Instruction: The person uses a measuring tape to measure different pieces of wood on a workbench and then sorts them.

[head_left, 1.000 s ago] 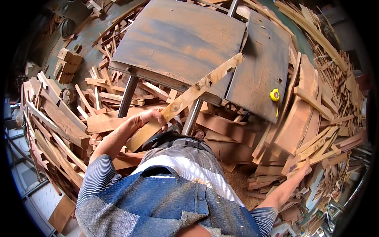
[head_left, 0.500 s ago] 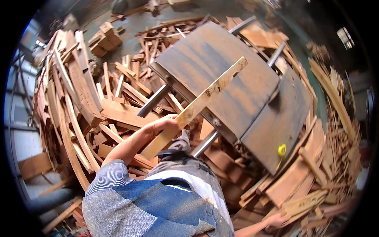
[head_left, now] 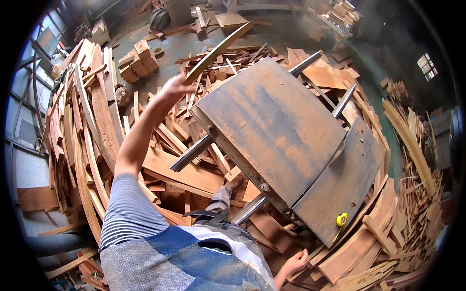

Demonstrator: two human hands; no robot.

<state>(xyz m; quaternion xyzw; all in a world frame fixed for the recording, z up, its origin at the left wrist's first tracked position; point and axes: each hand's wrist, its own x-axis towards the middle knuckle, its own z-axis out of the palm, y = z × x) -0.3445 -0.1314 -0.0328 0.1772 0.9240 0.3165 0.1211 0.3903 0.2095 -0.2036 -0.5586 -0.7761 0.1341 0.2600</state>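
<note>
My left hand (head_left: 178,88) is stretched out to the far left of the saw-table-like metal top, blurred by motion, its fingers extended. Just beyond it a narrow wooden board (head_left: 221,51) slants up and away over the wood heap, edge toward me. Its near end is at my fingers; whether they still touch is unclear. Low on the right, my right hand (head_left: 295,262) has its fingers curled in, with nothing visible in them. It is near the front corner of the metal table (head_left: 272,131), whose top is dusted with sawdust. A yellow tape measure (head_left: 341,219) lies on the table's lower right part.
Offcuts and long boards (head_left: 90,131) heap up on the left, and a large board (head_left: 182,169) lies by my leg. Metal rails (head_left: 191,153) stick out from the table. More planks (head_left: 361,242) are piled on the right. Stacked blocks (head_left: 139,62) stand on the far floor.
My left hand has swung forward and left, and the board has moved off the table top with it. My right hand has come away from the planks on the right, toward my body.
</note>
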